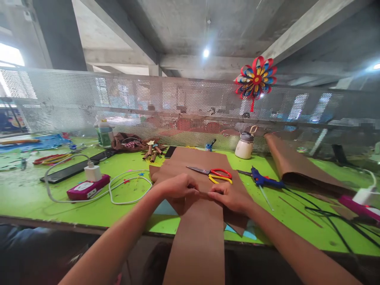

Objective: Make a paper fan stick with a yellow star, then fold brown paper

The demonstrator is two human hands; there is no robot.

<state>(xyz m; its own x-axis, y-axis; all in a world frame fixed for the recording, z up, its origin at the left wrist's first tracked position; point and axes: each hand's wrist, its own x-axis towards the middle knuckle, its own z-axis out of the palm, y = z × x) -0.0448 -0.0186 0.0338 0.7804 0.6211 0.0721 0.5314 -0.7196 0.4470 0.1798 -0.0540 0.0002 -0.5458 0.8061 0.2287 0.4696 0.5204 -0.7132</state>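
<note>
A long strip of brown paper (198,245) runs from the table over its front edge toward me. Both my left hand (179,186) and my right hand (230,196) pinch its far end, which looks folded or rolled between the fingertips. More brown paper sheets (202,156) lie beneath and beyond it. Just past my hands rest scissors (210,173) with one red and one yellow handle. Light blue paper (166,208) peeks out under the brown sheets.
A blue glue gun (265,180) with its cord lies at right, near a large folded brown paper (297,166). Behind stands a cream bottle (244,146). A magenta power strip (89,188) with a white cable sits left. Small brown paper rolls (152,152) lie at the back.
</note>
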